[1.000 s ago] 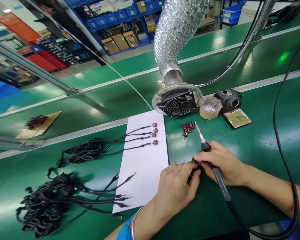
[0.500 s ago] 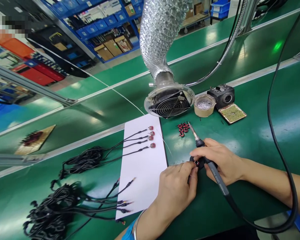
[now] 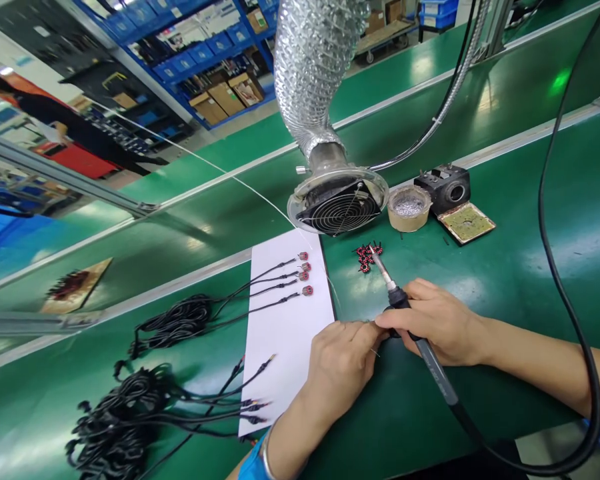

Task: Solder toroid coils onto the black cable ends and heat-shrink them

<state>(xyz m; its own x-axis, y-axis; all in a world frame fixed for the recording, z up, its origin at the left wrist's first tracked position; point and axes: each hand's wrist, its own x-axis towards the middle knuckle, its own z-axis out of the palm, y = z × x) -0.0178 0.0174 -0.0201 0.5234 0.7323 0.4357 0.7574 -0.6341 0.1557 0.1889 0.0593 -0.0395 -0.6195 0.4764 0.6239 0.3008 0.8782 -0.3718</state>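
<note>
My right hand (image 3: 437,321) is closed around a soldering iron (image 3: 411,327) whose metal tip points up and away toward a small pile of red and black coil parts (image 3: 366,257). My left hand (image 3: 341,363) is closed in a pinch right against the right hand's fingertips; what it pinches is hidden between the fingers. Both hands rest on the green bench, just right of a white sheet (image 3: 286,320). On that sheet lie several black cables (image 3: 260,293) with small red coils at their ends.
A foil fume duct with a round fan grille (image 3: 337,203) hangs over the bench behind the hands. A solder pot (image 3: 409,208), a black iron stand (image 3: 443,188) and a sponge tray (image 3: 466,223) sit at the back right. Bundled black cables (image 3: 130,413) lie left.
The small red coil seen between my fingertips half a second ago is now hidden. The hands have drawn closer together and shifted slightly left; the view has drifted a little.
</note>
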